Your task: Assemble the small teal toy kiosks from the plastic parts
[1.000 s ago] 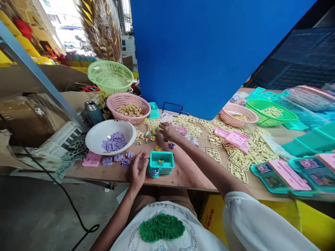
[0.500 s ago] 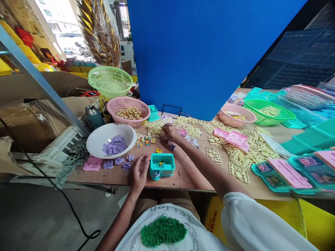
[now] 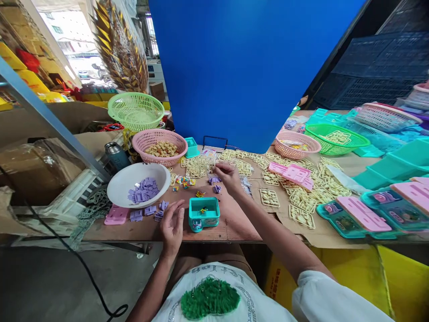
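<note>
My left hand [image 3: 172,228] rests beside a teal toy box [image 3: 203,223], palm turned inward and fingers loosely spread, holding nothing. A small multicoloured piece [image 3: 203,210] lies inside the box, and another [image 3: 200,194] just behind it. My right hand [image 3: 228,176] is over the back of the table with thumb and fingers pinched together. Something small and clear seems to be at its fingertips, too faint to name. Under and near that hand are purple plastic parts [image 3: 216,189] and cream sprue frames [image 3: 196,167]. Several small colourful pieces [image 3: 184,181] sit left of it.
A white bowl [image 3: 115,188] of purple parts and a pink basket [image 3: 137,143] stand at left, near a flask [image 3: 117,156]. Cream frames [image 3: 269,197], pink panels [image 3: 291,173] and teal boxes [image 3: 350,219] spread rightward. A blue board [image 3: 234,80] rises behind.
My right hand has drawn back slightly, to the right and towards me, uncovering purple parts. My left hand has barely moved beside the teal box. The whole view has shifted a little.
</note>
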{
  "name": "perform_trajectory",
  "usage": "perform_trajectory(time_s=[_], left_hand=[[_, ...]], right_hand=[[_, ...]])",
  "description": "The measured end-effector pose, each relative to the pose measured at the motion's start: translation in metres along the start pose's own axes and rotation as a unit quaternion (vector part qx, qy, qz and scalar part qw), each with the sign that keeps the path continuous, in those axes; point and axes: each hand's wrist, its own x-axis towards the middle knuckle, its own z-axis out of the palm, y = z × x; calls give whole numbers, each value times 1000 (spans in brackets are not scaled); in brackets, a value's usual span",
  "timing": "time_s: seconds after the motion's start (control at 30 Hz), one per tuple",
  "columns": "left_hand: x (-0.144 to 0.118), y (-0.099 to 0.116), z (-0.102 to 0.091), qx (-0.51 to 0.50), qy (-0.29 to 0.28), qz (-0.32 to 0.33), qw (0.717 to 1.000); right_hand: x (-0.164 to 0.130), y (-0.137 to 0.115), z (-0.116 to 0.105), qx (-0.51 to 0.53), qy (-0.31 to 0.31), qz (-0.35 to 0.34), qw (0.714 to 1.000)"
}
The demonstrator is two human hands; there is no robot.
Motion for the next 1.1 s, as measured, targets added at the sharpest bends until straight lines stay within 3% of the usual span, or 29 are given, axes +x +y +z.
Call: perform_trajectory(time_s=[0.03, 0.1, 0.2, 0.27, 0.33, 0.4, 0.5, 0.53, 0.57, 0.63, 0.73, 0.87, 0.97, 1.1], left_hand=[[2, 14, 2, -33, -6, -12, 999], [8, 39, 7, -147, -45, -83, 985], [22, 64, 18, -297, -106, -218, 924], [28, 69, 24, -323, -99, -279, 899], [31, 69, 25, -324, -78, -312, 889], [32, 69, 20, -327, -65, -327, 885], [32, 69, 8, -332, -60, -325, 883], [33, 70, 4, -337, -61, -322, 882], [33, 71, 2, -344, -61, -320, 881], [32, 71, 0, -357, -63, -318, 876], [29, 69, 1, -363, -79, -328, 869], [25, 69, 3, -346, -90, -354, 864], [25, 71, 2, -342, -71, -357, 866], [25, 70, -5, -350, -77, -373, 856]], right_hand=[[-13, -12, -5, 4, 2, -34, 999], [-39, -35, -11, -17, -30, -173, 984], [-73, -59, -10, -119, -117, -365, 916], [-88, -64, -9, -193, -146, -427, 871], [-96, -60, -16, -239, -143, -434, 857], [-94, -48, -38, -264, -112, -380, 880], [-72, -22, -93, -345, -52, -169, 922], [-62, -12, -114, -404, -44, -63, 912], [-51, -2, -134, -465, -48, 44, 883], [-32, 17, -168, -506, -41, 120, 853], [-17, 40, -196, -545, -46, 178, 818], [-14, 61, -204, -578, -48, 207, 788], [-11, 70, -202, -579, -49, 216, 784], [-8, 69, -208, -558, -14, 209, 803]])
